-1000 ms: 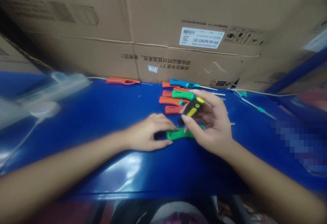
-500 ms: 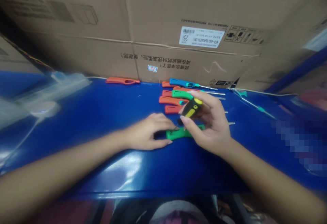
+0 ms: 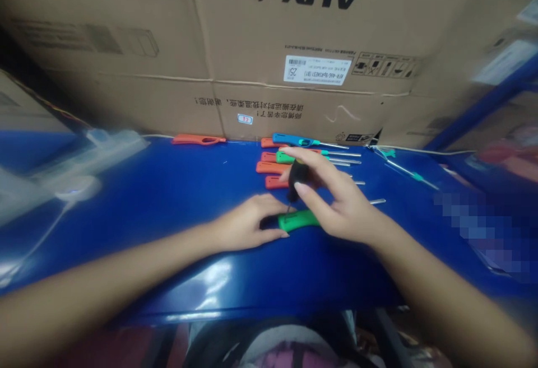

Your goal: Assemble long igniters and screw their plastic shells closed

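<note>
My right hand is wrapped round a short black-and-yellow screwdriver. Its thin shaft points down onto the butt end of a green long-nosed lighter, which lies flat on the blue table. The rest of that lighter runs beneath my right hand, and its metal tube shows beyond the hand. My left hand steadies the same lighter, with thumb and fingers on either side of its butt end. Just behind lie several more lighters in a loose row, among them an orange one and a blue one.
A large cardboard box walls off the back of the blue table. One orange lighter lies apart by the box. At left are a white power strip and cable; at right, a loose metal lighter tube.
The screwdriver has gone from leaning to nearly upright, and my right hand has turned with it. The green lighter has shifted slightly relative to the others. The whole view has tilted a little.
</note>
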Available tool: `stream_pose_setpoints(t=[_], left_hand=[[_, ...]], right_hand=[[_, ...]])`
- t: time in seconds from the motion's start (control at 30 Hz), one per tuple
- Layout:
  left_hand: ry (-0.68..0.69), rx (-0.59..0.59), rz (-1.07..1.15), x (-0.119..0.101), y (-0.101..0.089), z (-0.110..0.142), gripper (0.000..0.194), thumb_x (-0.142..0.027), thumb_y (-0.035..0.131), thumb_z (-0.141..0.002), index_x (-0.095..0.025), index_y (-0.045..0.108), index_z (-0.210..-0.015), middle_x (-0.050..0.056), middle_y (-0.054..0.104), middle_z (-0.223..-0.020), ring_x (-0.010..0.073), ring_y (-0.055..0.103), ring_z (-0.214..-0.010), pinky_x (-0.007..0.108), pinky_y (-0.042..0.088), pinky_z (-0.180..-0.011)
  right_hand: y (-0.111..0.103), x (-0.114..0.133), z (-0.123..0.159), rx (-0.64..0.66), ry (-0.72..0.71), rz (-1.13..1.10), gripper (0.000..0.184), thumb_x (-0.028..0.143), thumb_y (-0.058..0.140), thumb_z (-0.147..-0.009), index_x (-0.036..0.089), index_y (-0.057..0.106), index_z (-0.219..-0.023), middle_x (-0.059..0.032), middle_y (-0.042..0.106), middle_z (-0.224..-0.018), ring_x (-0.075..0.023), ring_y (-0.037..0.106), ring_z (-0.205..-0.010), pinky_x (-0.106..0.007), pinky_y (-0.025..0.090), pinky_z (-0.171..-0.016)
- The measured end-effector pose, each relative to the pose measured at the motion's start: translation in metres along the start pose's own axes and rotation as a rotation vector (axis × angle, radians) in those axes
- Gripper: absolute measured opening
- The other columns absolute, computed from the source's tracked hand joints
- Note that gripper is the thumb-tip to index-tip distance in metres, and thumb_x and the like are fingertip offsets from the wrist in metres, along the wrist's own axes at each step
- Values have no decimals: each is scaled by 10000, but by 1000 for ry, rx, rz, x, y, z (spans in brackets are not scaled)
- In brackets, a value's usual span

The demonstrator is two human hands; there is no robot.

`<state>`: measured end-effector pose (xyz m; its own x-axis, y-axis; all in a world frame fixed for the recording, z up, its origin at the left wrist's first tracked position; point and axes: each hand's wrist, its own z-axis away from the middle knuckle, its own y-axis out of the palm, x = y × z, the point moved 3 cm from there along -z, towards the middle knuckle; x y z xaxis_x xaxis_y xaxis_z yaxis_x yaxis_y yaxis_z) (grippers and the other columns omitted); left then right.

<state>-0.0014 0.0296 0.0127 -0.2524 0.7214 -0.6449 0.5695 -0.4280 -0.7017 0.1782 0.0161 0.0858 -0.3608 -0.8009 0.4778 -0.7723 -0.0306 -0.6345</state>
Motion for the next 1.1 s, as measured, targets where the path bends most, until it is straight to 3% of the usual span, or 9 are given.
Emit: stream_pose_setpoints(t=[0.17, 0.37, 0.43, 0.53, 0.7, 0.8, 0.9, 1.0, 1.1], left_hand=[[-13, -20, -88, -10, 11, -11, 337, -248, 658, -938, -182, 649, -1268, 105, 720, -1179, 263, 647, -1100, 431, 502, -1004], [-32, -56, -107, -7, 17, -27, 400, -251, 711, -904, -213, 650, -1296, 86, 734, -1181, 245, 658, -1062, 410, 524, -990], [-56, -75, -98, -5, 19, -32, 417, -244, 732, -883, -220, 653, -1292, 83, 729, -1188, 244, 663, -1058, 412, 534, -982], [-86, -105, -98, -1, 22, -38, 412, -242, 741, -868, -203, 665, -1272, 98, 727, -1162, 258, 667, -1050, 433, 544, -967], [-91, -100, -81, 5, 26, -42, 401, -288, 715, -896, -189, 665, -1281, 111, 717, -1160, 260, 666, -1046, 441, 537, -970], [-66, -99, -94, 4, 26, -41, 373, -285, 686, -914, -200, 662, -1277, 107, 705, -1189, 262, 651, -1082, 453, 518, -1005], [-19, -94, -114, 2, 25, -39, 373, -252, 649, -925, -201, 643, -1295, 102, 692, -1225, 261, 626, -1127, 453, 499, -1036], [-1, -60, -131, -1, 25, -39, 375, -241, 616, -939, -200, 628, -1312, 93, 699, -1213, 253, 618, -1093, 433, 513, -1000], [-5, -31, -132, -3, 25, -39, 348, -237, 599, -950, -205, 633, -1295, 82, 705, -1191, 245, 610, -1060, 416, 518, -968]], right_hand=[[-25, -9, -4, -100, -90, 161, 403, 366, 766, -861, 255, 652, -1230, -70, 743, -1179, -258, 713, -1061, -378, 604, -909], [-42, -15, -11, 36, -64, 103, 334, 264, 486, -1023, 238, 631, -1322, -71, 730, -1227, -170, 727, -894, -314, 603, -789], [-42, -19, -10, -16, -88, 145, 284, 293, 543, -1003, 230, 674, -1246, -63, 761, -1105, -158, 718, -809, -296, 596, -744], [-40, -24, -5, -199, -160, 300, 261, 388, 652, -945, 221, 709, -1138, -68, 769, -979, -197, 721, -860, -323, 595, -789], [-34, -27, 2, -135, -71, 79, 364, 308, 381, -1061, 222, 588, -1347, -90, 705, -1236, -190, 680, -1103, -350, 591, -883], [-36, -27, 5, -198, -39, 4, 271, 389, 627, -964, 225, 690, -1171, -55, 741, -1040, -155, 689, -803, -284, 586, -657], [-38, -23, 8, -316, -102, 134, 297, 413, 760, -861, 227, 730, -1090, -57, 746, -974, -175, 674, -798, -317, 594, -714], [-34, -18, 9, -268, -66, 139, 318, 380, 547, -1004, 220, 677, -1246, -87, 737, -1128, -189, 688, -902, -341, 598, -800], [-29, -20, 9, -160, 36, 39, 365, 341, 433, -1054, 231, 594, -1362, -64, 730, -1164, -137, 671, -745, -291, 593, -684]])
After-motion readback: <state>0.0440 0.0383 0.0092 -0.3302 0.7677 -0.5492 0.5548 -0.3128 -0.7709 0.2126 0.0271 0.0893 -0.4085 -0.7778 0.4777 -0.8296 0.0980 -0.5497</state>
